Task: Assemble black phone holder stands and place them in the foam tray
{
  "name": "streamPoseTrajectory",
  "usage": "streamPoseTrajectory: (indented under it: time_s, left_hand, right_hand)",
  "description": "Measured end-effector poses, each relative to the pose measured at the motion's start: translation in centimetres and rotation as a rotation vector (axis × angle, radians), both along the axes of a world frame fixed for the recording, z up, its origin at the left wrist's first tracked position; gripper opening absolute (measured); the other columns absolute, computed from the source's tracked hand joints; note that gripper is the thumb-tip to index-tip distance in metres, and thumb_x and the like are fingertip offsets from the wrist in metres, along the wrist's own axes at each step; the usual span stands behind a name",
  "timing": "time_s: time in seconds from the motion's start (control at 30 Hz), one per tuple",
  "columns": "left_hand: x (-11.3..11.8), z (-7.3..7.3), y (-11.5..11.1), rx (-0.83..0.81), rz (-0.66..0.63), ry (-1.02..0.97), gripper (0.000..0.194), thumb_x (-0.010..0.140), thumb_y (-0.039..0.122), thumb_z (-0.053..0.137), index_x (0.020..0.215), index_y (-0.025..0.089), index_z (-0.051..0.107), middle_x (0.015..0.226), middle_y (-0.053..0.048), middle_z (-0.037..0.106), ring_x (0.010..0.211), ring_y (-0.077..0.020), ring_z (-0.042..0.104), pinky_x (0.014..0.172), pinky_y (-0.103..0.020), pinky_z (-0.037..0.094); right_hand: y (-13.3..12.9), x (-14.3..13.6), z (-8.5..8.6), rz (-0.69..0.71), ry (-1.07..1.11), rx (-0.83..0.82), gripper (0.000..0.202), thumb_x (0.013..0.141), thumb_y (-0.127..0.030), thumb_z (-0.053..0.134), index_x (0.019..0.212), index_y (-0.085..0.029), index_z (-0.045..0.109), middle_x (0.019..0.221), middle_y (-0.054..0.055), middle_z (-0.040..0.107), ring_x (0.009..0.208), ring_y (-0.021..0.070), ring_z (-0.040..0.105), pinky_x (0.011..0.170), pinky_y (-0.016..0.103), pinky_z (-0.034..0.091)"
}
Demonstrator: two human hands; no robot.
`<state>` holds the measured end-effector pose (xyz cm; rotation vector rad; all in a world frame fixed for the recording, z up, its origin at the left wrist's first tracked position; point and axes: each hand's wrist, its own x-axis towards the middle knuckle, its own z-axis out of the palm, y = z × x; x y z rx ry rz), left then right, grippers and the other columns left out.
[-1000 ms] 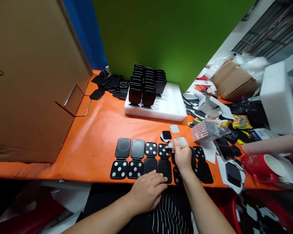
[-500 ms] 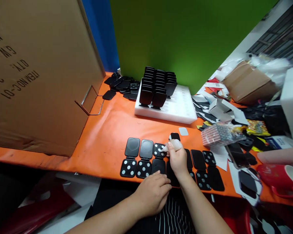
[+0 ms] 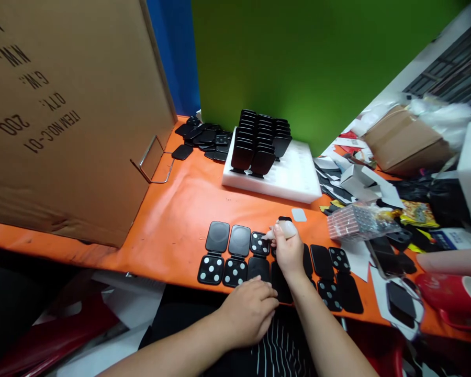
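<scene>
In my right hand (image 3: 291, 255) is a small white squeeze bottle (image 3: 289, 229), closed in by the fingers. Its thin nozzle points left over a black square panel with pale dots (image 3: 258, 244); whether the tip touches cannot be made out. My left hand (image 3: 248, 310) rests at the table's front edge with its fingers loosely laid out, holding nothing, just below a plain black panel (image 3: 258, 268). Hinged pairs of black panels stand in a row, among them a dotted one (image 3: 211, 269) and a smooth one (image 3: 217, 236) at the left end. My right hand hides some middle panels.
Upright black panels (image 3: 262, 161) fill part of a white foam block (image 3: 275, 187). Loose black panels (image 3: 204, 137) lie behind. A large carton (image 3: 74, 157) stands left, near a bent metal wire (image 3: 157, 181). Rightward are a bagged stack of magnets or discs (image 3: 351, 221) and a red mug (image 3: 439, 296).
The view has shifted slightly, so the scene sits a little further right. The bottle's nozzle stays over the same dotted panel, tilting slightly. My left hand remains at the edge.
</scene>
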<state>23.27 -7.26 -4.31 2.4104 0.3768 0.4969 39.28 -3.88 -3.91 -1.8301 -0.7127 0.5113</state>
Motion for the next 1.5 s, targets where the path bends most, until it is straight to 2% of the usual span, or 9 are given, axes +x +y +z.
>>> streamPoseTrajectory:
  time_s: [0.2, 0.33, 0.4, 0.77, 0.93, 1.13, 1.27, 1.37, 1.5]
  left_hand:
    - [-4.7, 1.0, 2.0, 0.086, 0.107, -0.055, 0.021, 0.081, 0.017, 0.049, 0.099, 0.022, 0.058, 0.101, -0.002, 0.063, 0.1, -0.018, 0.053, 0.095, -0.039, 0.038]
    - [-8.8, 0.3, 3.6, 0.157, 0.329, -0.012, 0.021, 0.078, 0.014, 0.053, 0.096, 0.022, 0.061, 0.096, -0.005, 0.061, 0.09, -0.019, 0.054, 0.081, -0.036, 0.045]
    - [-9.9, -0.3, 3.9, 0.175, 0.373, 0.014, 0.021, 0.078, 0.015, 0.054, 0.097, 0.023, 0.062, 0.095, -0.005, 0.06, 0.089, -0.0194, 0.053, 0.077, -0.036, 0.045]
    - [-9.7, -1.3, 3.5, 0.204, 0.351, -0.011, 0.024, 0.079, 0.016, 0.052, 0.099, 0.024, 0.062, 0.1, -0.006, 0.06, 0.09, -0.0197, 0.053, 0.078, -0.037, 0.045]
    - [-9.7, -1.5, 3.5, 0.205, 0.362, -0.019, 0.022, 0.079, 0.017, 0.052, 0.097, 0.023, 0.063, 0.1, -0.006, 0.06, 0.089, -0.0196, 0.054, 0.077, -0.036, 0.046]
    - [-9.9, -1.5, 3.4, 0.172, 0.337, -0.041, 0.024, 0.079, 0.014, 0.053, 0.1, 0.022, 0.061, 0.095, -0.005, 0.062, 0.087, -0.0185, 0.053, 0.077, -0.036, 0.044]
    - [-10.9, -1.4, 3.1, 0.169, 0.368, -0.057, 0.025, 0.078, 0.012, 0.052, 0.1, 0.021, 0.06, 0.092, -0.005, 0.063, 0.085, -0.0181, 0.054, 0.076, -0.035, 0.043]
    - [-11.7, -1.5, 3.1, 0.177, 0.404, -0.051, 0.024, 0.077, 0.011, 0.053, 0.098, 0.021, 0.06, 0.092, -0.005, 0.063, 0.085, -0.0184, 0.055, 0.076, -0.036, 0.043]
    - [-12.3, -1.5, 3.2, 0.167, 0.416, -0.04, 0.025, 0.077, 0.011, 0.053, 0.099, 0.022, 0.06, 0.093, -0.005, 0.063, 0.085, -0.0188, 0.055, 0.077, -0.036, 0.043]
  right_hand:
    - [-1.4, -1.2, 0.8, 0.038, 0.286, 0.127, 0.035, 0.077, -0.047, 0.053, 0.087, -0.014, 0.057, 0.077, 0.008, 0.067, 0.049, 0.0138, 0.056, 0.045, 0.026, 0.046]
    - [-3.2, -4.4, 1.6, 0.206, 0.324, 0.106, 0.027, 0.079, -0.041, 0.053, 0.089, -0.016, 0.056, 0.082, 0.008, 0.067, 0.055, 0.0156, 0.058, 0.046, 0.027, 0.047]
    - [-4.0, -5.8, 1.5, 0.247, 0.286, 0.085, 0.026, 0.079, -0.039, 0.054, 0.092, -0.017, 0.056, 0.084, 0.008, 0.067, 0.058, 0.0161, 0.059, 0.049, 0.028, 0.049]
    - [-4.7, -7.1, 0.8, 0.298, -0.048, 0.019, 0.026, 0.078, -0.037, 0.054, 0.095, -0.019, 0.06, 0.091, 0.008, 0.067, 0.072, 0.0202, 0.062, 0.063, 0.032, 0.05]
    - [-5.2, -7.3, 1.2, 0.257, 0.075, 0.018, 0.029, 0.078, -0.041, 0.052, 0.091, -0.017, 0.06, 0.087, 0.009, 0.067, 0.06, 0.0181, 0.06, 0.052, 0.03, 0.05]
    - [-5.6, -7.2, 1.4, 0.282, 0.008, 0.003, 0.026, 0.076, -0.041, 0.054, 0.088, -0.018, 0.062, 0.085, 0.008, 0.067, 0.068, 0.02, 0.061, 0.055, 0.03, 0.05]
    - [-5.0, -7.3, 1.1, 0.25, 0.198, 0.018, 0.027, 0.078, -0.041, 0.053, 0.09, -0.017, 0.059, 0.084, 0.008, 0.066, 0.057, 0.0159, 0.057, 0.05, 0.029, 0.049]
    - [-4.0, -8.5, 1.2, 0.295, 0.289, 0.048, 0.025, 0.079, -0.039, 0.052, 0.095, -0.019, 0.056, 0.087, 0.006, 0.066, 0.057, 0.0155, 0.057, 0.051, 0.029, 0.049]
    - [-2.6, -10.4, 1.6, 0.423, 0.176, 0.062, 0.021, 0.08, -0.035, 0.052, 0.093, -0.02, 0.058, 0.082, 0.005, 0.066, 0.064, 0.0172, 0.06, 0.057, 0.028, 0.049]
